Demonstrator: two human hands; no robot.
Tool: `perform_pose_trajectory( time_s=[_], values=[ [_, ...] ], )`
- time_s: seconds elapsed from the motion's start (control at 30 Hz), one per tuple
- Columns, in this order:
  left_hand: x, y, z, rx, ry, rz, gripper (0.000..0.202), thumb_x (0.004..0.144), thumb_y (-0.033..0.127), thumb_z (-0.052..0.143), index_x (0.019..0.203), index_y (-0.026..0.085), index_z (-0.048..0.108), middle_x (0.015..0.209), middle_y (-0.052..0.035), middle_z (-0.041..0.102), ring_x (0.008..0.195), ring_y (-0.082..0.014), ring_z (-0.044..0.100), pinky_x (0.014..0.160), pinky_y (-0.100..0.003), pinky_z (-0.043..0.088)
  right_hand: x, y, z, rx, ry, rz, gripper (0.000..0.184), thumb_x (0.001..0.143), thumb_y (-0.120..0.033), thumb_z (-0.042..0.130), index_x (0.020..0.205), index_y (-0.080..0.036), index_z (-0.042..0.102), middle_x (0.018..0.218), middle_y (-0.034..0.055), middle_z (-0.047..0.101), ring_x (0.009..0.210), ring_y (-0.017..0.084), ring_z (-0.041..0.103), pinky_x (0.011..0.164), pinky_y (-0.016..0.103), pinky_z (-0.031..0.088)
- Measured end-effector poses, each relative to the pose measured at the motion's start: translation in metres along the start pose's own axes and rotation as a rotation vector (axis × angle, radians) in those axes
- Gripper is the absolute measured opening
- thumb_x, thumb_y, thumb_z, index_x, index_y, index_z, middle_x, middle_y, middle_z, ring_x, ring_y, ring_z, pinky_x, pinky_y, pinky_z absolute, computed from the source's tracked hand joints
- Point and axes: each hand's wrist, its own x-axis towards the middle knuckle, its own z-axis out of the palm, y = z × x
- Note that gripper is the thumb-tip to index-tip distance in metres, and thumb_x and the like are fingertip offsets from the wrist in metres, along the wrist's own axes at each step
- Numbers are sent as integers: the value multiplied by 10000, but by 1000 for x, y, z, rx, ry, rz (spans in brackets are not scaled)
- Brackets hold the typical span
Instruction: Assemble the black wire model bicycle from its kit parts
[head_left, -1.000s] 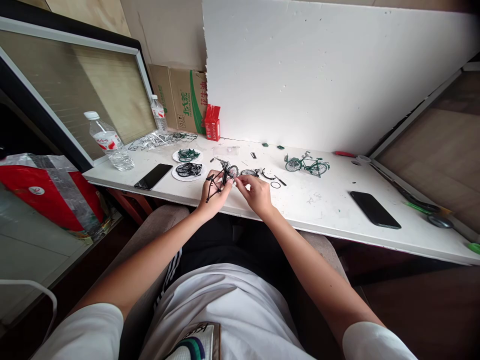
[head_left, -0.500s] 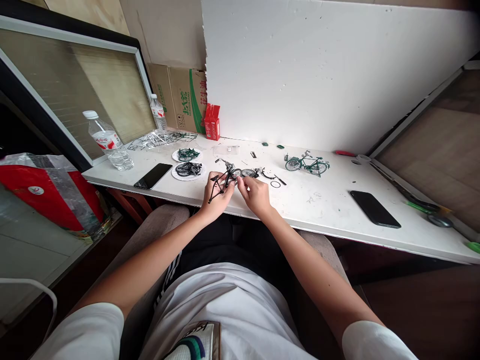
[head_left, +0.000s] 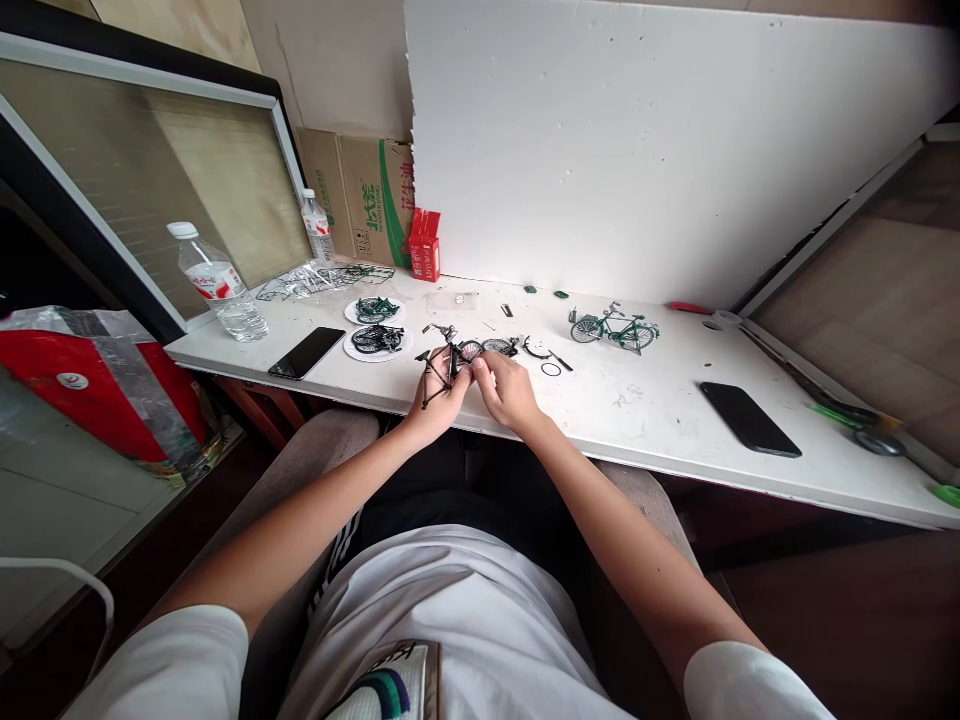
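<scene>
A black model bicycle frame (head_left: 438,376), with handlebars and a front wheel, lies tilted in my left hand (head_left: 441,398), whose fingers are closed around it. My right hand (head_left: 506,388) pinches at the front wheel (head_left: 469,352); its fingertips meet my left thumb there, and whether they hold a small part is hidden. Just beyond my hands lies another black wheel piece (head_left: 498,346) on the white table (head_left: 622,420). Right of it are a curved black piece (head_left: 534,349), a short black rod (head_left: 561,361) and a thin ring (head_left: 550,369).
A green model bicycle (head_left: 615,328) stands at the right. Black parts fill one white plate (head_left: 405,352), green parts another plate (head_left: 349,312). Two phones, a left one (head_left: 307,353) and a right one (head_left: 750,418), lie on the table. A water bottle (head_left: 221,290) and red box (head_left: 425,246) stand left.
The bicycle frame has tilted slightly in my left hand, its rear end and handlebars shifting a little. My right hand stays at the front wheel.
</scene>
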Motion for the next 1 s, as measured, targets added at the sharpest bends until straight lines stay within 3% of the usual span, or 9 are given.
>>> perform_pose_trajectory(
  time_s=[0.13, 0.27, 0.43, 0.53, 0.73, 0.83, 1.0],
  values=[
    [1, 4, 0, -9, 22, -22, 465, 936, 509, 751, 1289, 231, 629, 1259, -128, 761, 1179, -262, 749, 1077, -440, 606, 2, 0, 0, -18, -19, -18, 494, 1162, -488, 324, 832, -234, 591, 804, 69, 650, 746, 207, 577, 671, 335, 412],
    [1, 16, 1, 58, -31, -5, 381, 960, 462, 725, 1252, 221, 684, 1255, -128, 765, 1204, -271, 735, 1083, -422, 596, 2, 5, 2, -28, -23, -8, 575, 1162, -525, 315, 775, -225, 616, 760, 63, 658, 702, 191, 584, 646, 321, 388],
    [0, 19, -1, 157, -67, 66, 314, 1010, 442, 656, 1220, 219, 725, 1253, -130, 769, 1212, -281, 726, 1095, -439, 585, 1, 5, 3, -19, -12, 46, 677, 1154, -589, 261, 647, -226, 524, 640, 43, 597, 568, 162, 524, 595, 321, 318],
    [1, 18, -2, 158, -47, 75, 296, 1011, 424, 657, 1208, 215, 729, 1251, -125, 770, 1212, -275, 728, 1100, -425, 580, 0, 3, 1, -13, -9, 69, 594, 1147, -571, 328, 710, -232, 544, 674, 42, 618, 606, 175, 554, 604, 321, 332],
    [2, 17, -3, 131, -12, 57, 294, 1005, 433, 662, 1196, 220, 725, 1261, -128, 763, 1268, -277, 704, 1142, -446, 554, 2, 1, -4, 58, 35, 38, 243, 1086, -462, 549, 1089, -235, 636, 850, 38, 686, 770, 192, 636, 690, 311, 453],
    [3, 16, -5, 136, 23, 57, 278, 985, 427, 689, 1171, 223, 719, 1231, -121, 767, 1244, -265, 712, 1123, -423, 564, 3, 1, -4, 19, 59, -26, 225, 1106, -402, 532, 1036, -228, 658, 893, 66, 695, 858, 208, 643, 727, 324, 461],
    [4, 18, -10, 260, 47, 105, 286, 968, 408, 721, 1190, 227, 712, 1160, -113, 782, 1151, -273, 741, 1082, -407, 574, 5, -2, -3, -119, 87, -62, 321, 1132, -422, 488, 935, -223, 646, 840, 78, 690, 822, 215, 609, 669, 338, 399]
  ],
)
